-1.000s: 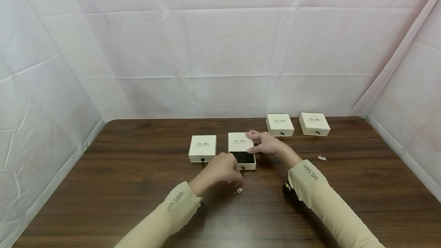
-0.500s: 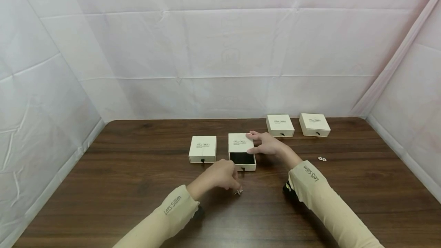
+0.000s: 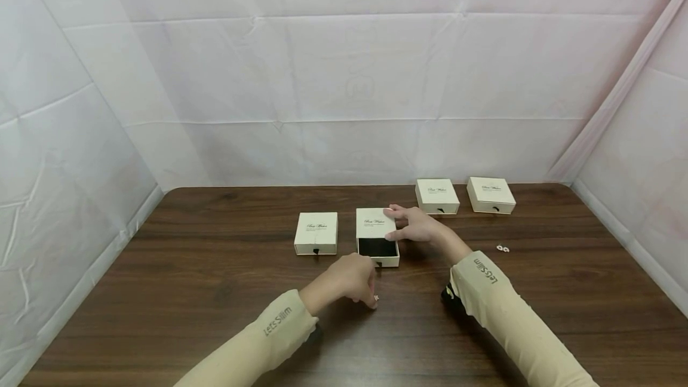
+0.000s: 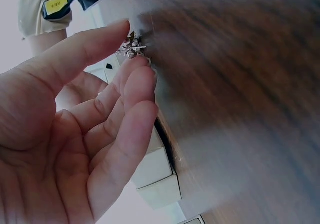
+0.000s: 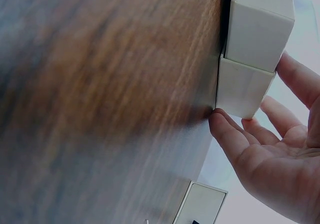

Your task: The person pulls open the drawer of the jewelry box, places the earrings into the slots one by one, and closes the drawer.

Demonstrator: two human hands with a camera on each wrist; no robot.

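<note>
small silver earring [image 4: 133,45], open cream box [image 3: 378,237]

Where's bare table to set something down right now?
Free: the wide left stretch of the table beyond the closed box, and the near edge between the sleeves. Crowded: around the open box, where both hands work, and by the loose earrings.

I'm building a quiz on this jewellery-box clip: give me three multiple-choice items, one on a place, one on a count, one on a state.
1. Where is the open box?
A. Right of a shut box in the middle of the table
B. At the far right corner
C. Off the table

2. How many cream boxes stand on the table?
A. Two
B. Four
C. Six

3. What is the left hand doing?
A. Lying flat
B. Pinching a small sparkly piece
C. Gripping a box

Answers: 1 A, the shut box stands beside it; 2 B, two mid-table and two at the back; 3 B, thumb and fingertip close on it in the left wrist view.
</note>
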